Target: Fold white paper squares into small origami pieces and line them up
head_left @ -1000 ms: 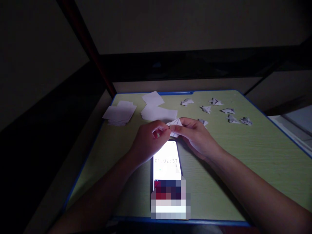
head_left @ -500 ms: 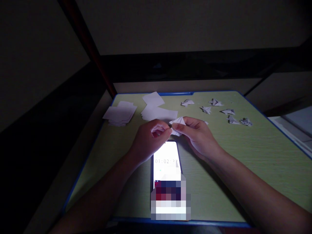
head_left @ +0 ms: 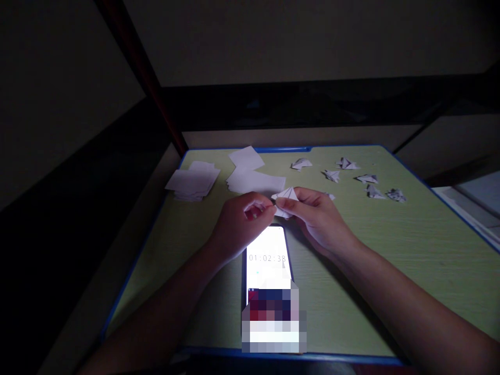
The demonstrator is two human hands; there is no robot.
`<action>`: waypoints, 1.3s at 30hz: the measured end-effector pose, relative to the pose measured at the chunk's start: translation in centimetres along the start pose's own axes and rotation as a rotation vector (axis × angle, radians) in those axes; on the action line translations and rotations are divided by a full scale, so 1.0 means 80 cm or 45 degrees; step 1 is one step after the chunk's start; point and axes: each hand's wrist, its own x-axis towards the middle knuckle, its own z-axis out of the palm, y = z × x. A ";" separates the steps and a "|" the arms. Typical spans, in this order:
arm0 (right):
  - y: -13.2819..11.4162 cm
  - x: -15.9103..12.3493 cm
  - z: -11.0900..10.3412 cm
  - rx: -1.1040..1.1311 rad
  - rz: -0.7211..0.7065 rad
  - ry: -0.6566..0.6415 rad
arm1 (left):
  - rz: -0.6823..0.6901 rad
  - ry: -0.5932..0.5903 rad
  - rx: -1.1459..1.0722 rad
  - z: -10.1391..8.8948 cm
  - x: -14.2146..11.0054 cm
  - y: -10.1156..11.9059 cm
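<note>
A small piece of folded white paper point(head_left: 287, 196) with creases is held up over the middle of the table. My right hand point(head_left: 322, 216) grips it from the right, thumb on top. From the left, my left hand point(head_left: 244, 221) pinches its near left edge between thumb and index finger. The paper's lower side is partly hidden by the fingers. Just below the hands lies a phone point(head_left: 269, 260) with a bright screen showing a running timer; its lower part is blurred out by blocks.
Stacked white paper sheets point(head_left: 191, 183) lie at the far left, and more loose sheets point(head_left: 255, 181) at the back middle. Several folded paper figures point(head_left: 367, 178) are spread at the back right. The green table point(head_left: 375, 291) has a blue edge; pale flat objects point(head_left: 474, 198) lie beyond its right side.
The timer on the phone has advanced. Both hands keep nearly the same pinch on the folded paper, with hardly any visible movement.
</note>
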 end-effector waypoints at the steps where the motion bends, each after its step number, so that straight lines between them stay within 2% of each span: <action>1: 0.000 0.000 0.000 0.005 0.005 -0.002 | 0.007 0.001 0.008 0.000 0.000 0.000; 12: 0.002 -0.002 0.000 -0.037 0.017 -0.020 | 0.056 -0.001 0.045 -0.001 0.000 -0.001; 21: 0.002 0.001 -0.001 0.007 -0.044 0.030 | -0.034 -0.026 -0.037 -0.001 0.001 0.000; 28: 0.001 0.001 -0.001 0.020 -0.047 0.062 | -0.025 -0.039 0.012 -0.001 0.000 0.001; 35: 0.002 0.004 -0.004 0.012 -0.001 -0.090 | -0.002 -0.052 0.032 -0.004 0.001 0.001; 39: 0.002 0.004 -0.006 -0.042 0.019 -0.123 | 0.026 -0.033 0.063 -0.005 0.000 0.000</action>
